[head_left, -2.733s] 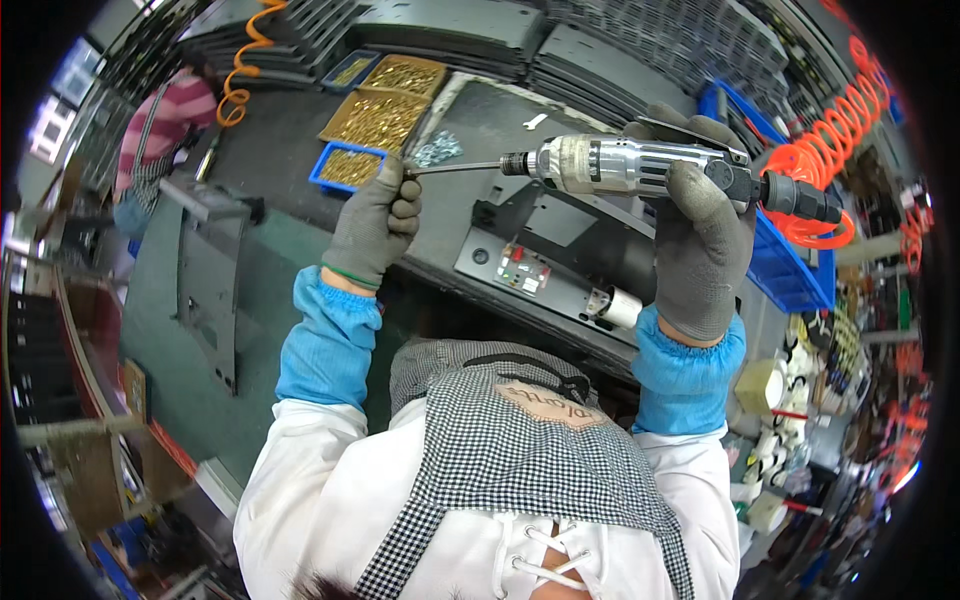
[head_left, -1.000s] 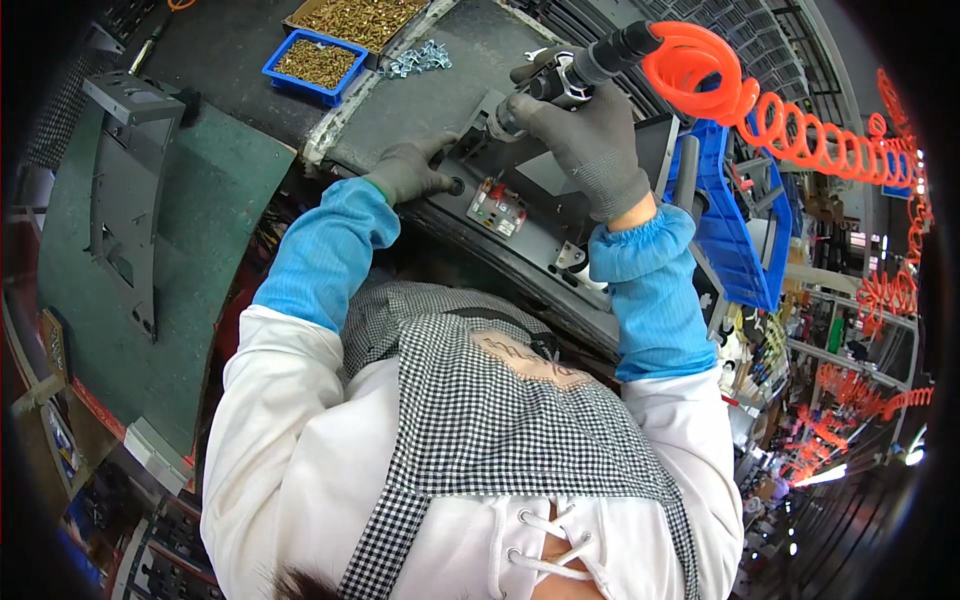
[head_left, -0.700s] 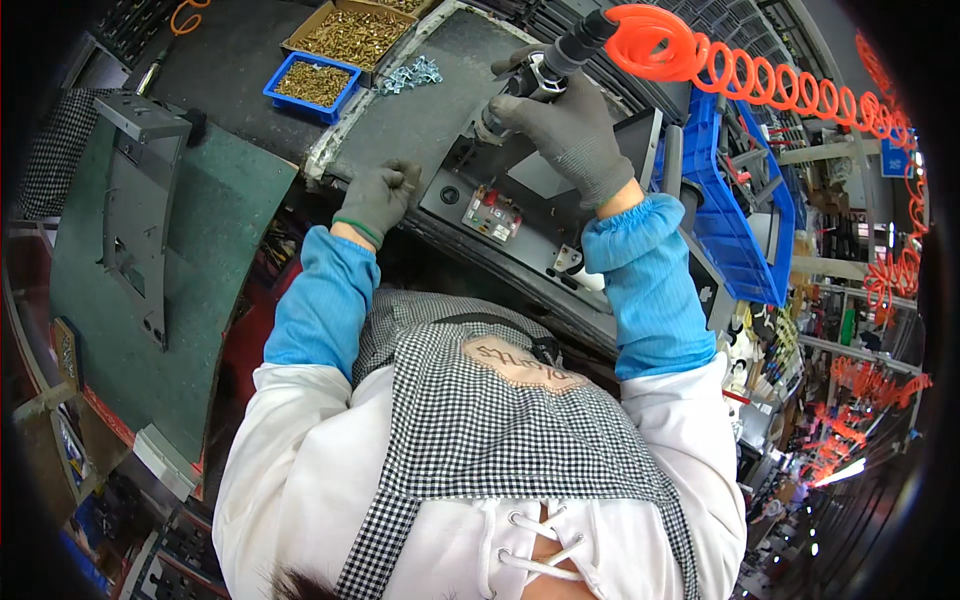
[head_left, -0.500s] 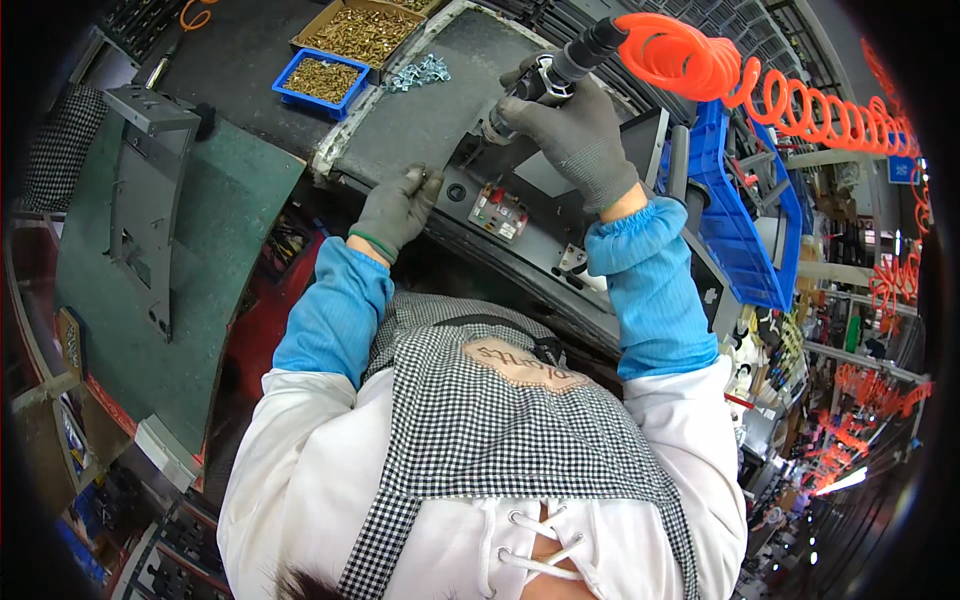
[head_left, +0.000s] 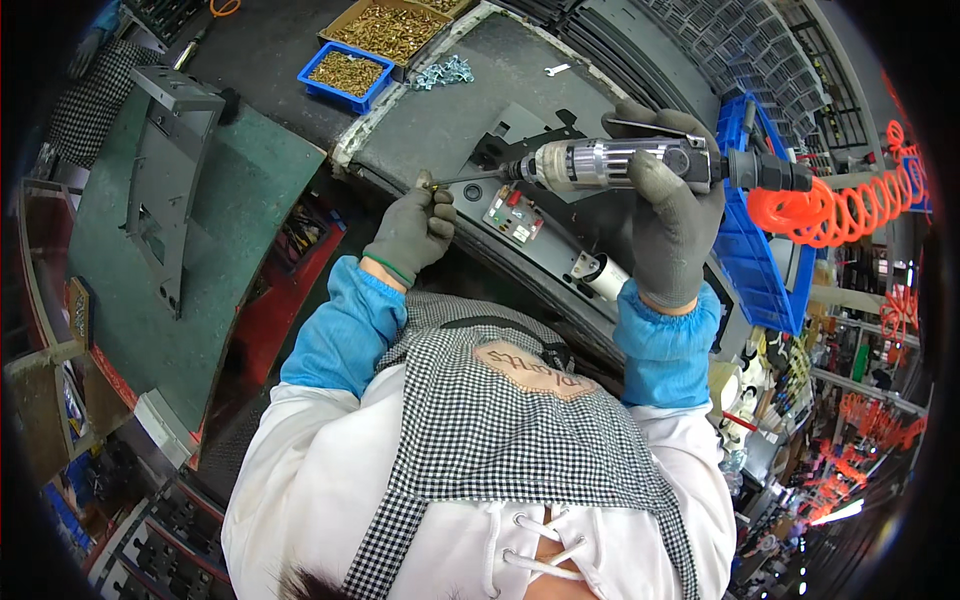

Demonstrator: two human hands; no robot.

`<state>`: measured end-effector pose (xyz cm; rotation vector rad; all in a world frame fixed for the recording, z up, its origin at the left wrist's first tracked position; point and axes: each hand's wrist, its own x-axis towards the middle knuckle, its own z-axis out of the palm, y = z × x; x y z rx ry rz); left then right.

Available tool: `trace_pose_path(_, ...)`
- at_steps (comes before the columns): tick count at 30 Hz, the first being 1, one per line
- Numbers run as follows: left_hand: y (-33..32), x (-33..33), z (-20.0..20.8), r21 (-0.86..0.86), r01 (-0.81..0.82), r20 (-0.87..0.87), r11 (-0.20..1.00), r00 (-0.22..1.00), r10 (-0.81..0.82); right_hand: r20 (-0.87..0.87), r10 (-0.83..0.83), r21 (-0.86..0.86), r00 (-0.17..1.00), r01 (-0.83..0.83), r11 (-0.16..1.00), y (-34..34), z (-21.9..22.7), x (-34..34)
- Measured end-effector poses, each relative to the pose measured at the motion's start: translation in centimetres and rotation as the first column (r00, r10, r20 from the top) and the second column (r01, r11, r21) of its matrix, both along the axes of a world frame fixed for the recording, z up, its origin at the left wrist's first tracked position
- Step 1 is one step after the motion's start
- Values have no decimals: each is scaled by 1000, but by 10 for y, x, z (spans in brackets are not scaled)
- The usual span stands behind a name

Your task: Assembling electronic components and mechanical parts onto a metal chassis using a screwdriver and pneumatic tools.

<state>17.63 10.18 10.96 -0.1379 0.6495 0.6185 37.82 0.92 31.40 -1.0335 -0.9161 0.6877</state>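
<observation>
My right hand [head_left: 668,220], in a grey glove, grips a silver and black air screwdriver [head_left: 590,163], held nearly level. Its long bit points left to the fingertips of my gloved left hand [head_left: 412,228]. There the left thumb and finger pinch a small brass-coloured screw [head_left: 432,187] at the bit's end. Beneath the tool lies a dark grey metal panel [head_left: 560,240] along the bench's near edge. A small block with red parts [head_left: 515,215] and a white cylinder [head_left: 605,276] sit on it. An orange coiled air hose [head_left: 840,215] runs from the tool to the right.
A blue tray of brass screws [head_left: 346,75], a cardboard box of screws [head_left: 390,35] and a pile of silvery fasteners [head_left: 443,73] lie at the back. A small wrench [head_left: 557,70] rests beyond the tool. Left is a green table [head_left: 225,230] with a grey bracket [head_left: 160,200]; right, a blue bin [head_left: 765,265].
The screwdriver has swung from tilted to nearly level, its bit now meeting the left fingertips. My right hand has moved right and nearer. The view has shifted slightly.
</observation>
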Motion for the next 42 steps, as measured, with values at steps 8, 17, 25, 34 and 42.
trace_pose_path(8, -9, -5, -5, 16, -70, 168, 997, 983, 67, 20, -15, -2, 1000, 15, 1000, -14, -4, 11)
trace_pose_path(17, -7, -15, -11, 461, -81, -115, 884, 982, 150, -100, -43, -30, 994, 41, 999, -11, -1, 10)
trace_pose_path(25, -3, -63, 33, 432, -248, -149, 867, 929, 340, -521, 294, 35, 801, -324, 945, -21, -36, 25)
trace_pose_path(34, -173, -499, 14, 731, -660, -680, 174, -682, 269, -182, -17, 152, 983, 46, 987, 3, -26, 94)
trace_pose_path(42, -210, -630, -82, -51, -200, -338, 979, -918, -205, 2, -154, 138, 988, 152, 979, 16, -21, 53)
